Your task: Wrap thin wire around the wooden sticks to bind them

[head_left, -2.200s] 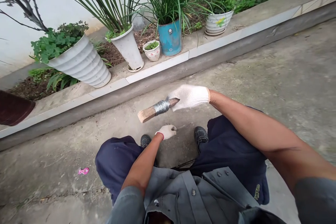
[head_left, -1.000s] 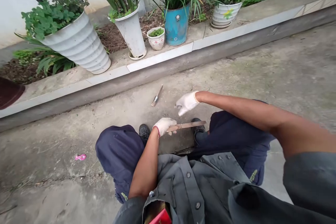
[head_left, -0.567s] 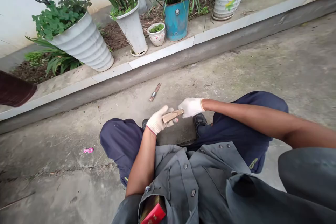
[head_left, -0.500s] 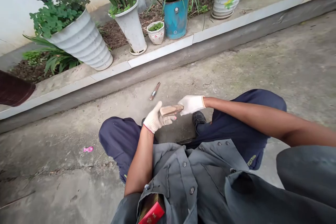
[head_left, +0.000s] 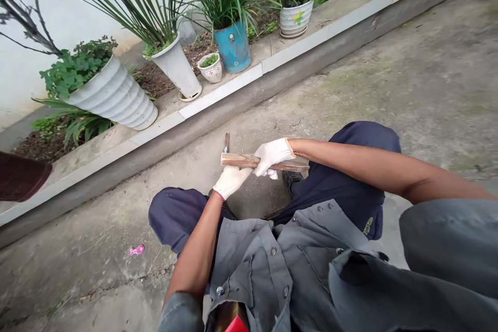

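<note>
Person sits facing the grey concrete kerb [head_left: 233, 110]. The long brown wooden stick [head_left: 288, 167] is held level above the feet, on the near side of the kerb. The right hand [head_left: 272, 153], in a white knit glove, has its fingers wrapped round the stick's middle. The left hand [head_left: 231, 181], also gloved, sits under the stick's left end with fingers against it; how far they close cannot be told. A small wood-handled tool [head_left: 226, 141] lies on the ground between stick and kerb.

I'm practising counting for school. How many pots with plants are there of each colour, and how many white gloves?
White pots: 4 (ribbed pot, tall pot, small bowl pot, striped pot)
Blue pots: 1
White gloves: 2 (left hand, right hand, both touching the wooden stick)
Total: 7
</note>
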`<action>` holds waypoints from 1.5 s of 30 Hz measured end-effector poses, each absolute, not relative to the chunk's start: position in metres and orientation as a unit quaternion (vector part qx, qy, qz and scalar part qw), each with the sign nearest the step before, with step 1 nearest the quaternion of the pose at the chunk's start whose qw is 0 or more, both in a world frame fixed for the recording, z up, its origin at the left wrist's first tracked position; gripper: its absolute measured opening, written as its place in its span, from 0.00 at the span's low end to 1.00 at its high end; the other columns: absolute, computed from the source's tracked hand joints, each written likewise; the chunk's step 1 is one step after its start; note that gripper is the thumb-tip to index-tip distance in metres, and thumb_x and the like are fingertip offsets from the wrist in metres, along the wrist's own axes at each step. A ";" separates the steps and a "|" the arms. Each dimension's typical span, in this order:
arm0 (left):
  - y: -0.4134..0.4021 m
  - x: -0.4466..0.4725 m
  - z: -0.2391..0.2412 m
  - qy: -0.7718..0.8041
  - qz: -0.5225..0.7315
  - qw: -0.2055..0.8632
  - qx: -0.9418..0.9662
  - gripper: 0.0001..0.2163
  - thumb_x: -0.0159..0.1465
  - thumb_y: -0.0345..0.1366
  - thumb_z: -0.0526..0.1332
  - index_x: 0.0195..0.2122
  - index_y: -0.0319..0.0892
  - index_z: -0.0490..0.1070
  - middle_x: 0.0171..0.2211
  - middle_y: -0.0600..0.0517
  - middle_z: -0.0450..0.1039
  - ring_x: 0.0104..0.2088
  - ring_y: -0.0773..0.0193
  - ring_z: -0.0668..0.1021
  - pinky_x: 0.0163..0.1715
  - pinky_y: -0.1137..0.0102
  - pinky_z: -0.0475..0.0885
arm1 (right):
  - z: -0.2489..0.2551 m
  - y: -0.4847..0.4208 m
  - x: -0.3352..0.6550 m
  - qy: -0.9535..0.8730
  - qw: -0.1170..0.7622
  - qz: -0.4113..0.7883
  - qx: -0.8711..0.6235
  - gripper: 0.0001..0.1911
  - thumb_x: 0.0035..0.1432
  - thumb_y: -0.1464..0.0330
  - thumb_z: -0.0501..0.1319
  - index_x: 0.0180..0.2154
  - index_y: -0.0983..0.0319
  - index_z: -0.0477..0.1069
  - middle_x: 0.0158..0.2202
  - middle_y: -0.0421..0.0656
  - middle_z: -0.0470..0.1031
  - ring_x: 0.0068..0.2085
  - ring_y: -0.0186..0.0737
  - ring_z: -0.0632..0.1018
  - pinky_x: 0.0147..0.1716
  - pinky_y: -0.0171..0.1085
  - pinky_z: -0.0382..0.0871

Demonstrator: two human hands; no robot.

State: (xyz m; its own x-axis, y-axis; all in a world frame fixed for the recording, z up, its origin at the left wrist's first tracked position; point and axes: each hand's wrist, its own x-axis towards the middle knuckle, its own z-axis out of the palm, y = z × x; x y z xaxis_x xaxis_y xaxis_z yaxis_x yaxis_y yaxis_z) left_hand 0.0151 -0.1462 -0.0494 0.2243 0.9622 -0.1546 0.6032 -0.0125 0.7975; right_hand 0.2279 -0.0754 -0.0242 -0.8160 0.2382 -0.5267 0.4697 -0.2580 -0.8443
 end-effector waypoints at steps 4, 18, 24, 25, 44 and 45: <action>-0.130 0.006 -0.051 0.582 0.212 0.399 0.676 0.17 0.68 0.38 0.60 0.55 0.40 0.75 0.60 0.44 0.75 0.60 0.54 0.75 0.66 0.63 0.63 | -0.018 -0.066 0.228 0.652 0.076 -0.688 0.308 0.21 0.42 0.60 0.74 0.38 0.61 0.73 0.21 0.35 0.72 0.26 0.37 0.77 0.33 0.37 0.74; -0.034 -0.008 0.009 0.555 -0.004 0.276 0.785 0.16 0.69 0.44 0.54 0.31 0.44 0.76 0.29 0.53 0.76 0.30 0.61 0.75 0.35 0.70 0.68 | 0.026 0.032 0.191 0.852 -0.007 -0.019 0.524 0.15 0.52 0.78 0.62 0.42 0.74 0.80 0.40 0.68 0.79 0.48 0.69 0.80 0.44 0.53 0.70; 0.009 -0.017 0.032 0.530 0.020 0.228 0.816 0.15 0.68 0.44 0.55 0.38 0.44 0.80 0.35 0.55 0.78 0.36 0.62 0.75 0.38 0.72 0.67 | 0.014 0.045 0.192 0.867 0.125 -0.114 0.469 0.10 0.45 0.78 0.66 0.34 0.67 0.80 0.36 0.60 0.80 0.45 0.62 0.81 0.44 0.49 0.69; 0.015 -0.020 0.033 0.530 0.022 0.233 0.815 0.15 0.67 0.45 0.56 0.38 0.44 0.80 0.35 0.55 0.78 0.35 0.63 0.75 0.38 0.72 0.67 | 0.014 0.046 0.194 0.874 0.155 -0.149 0.436 0.10 0.44 0.78 0.67 0.33 0.65 0.80 0.34 0.56 0.80 0.42 0.58 0.81 0.42 0.47 0.69; 0.016 -0.022 0.012 0.558 0.063 0.275 0.781 0.16 0.71 0.41 0.51 0.35 0.41 0.75 0.28 0.55 0.76 0.29 0.63 0.74 0.33 0.70 0.65 | 0.023 0.095 0.174 0.818 -0.028 -0.109 0.564 0.19 0.62 0.62 0.61 0.51 0.64 0.76 0.45 0.56 0.80 0.47 0.54 0.80 0.44 0.42 0.68; 0.016 -0.022 0.014 0.559 0.068 0.267 0.782 0.16 0.72 0.41 0.51 0.36 0.41 0.75 0.28 0.54 0.76 0.30 0.62 0.74 0.34 0.70 0.65 | 0.022 0.095 0.171 0.822 -0.002 -0.087 0.563 0.19 0.60 0.65 0.62 0.51 0.66 0.77 0.45 0.58 0.80 0.48 0.56 0.80 0.45 0.44 0.69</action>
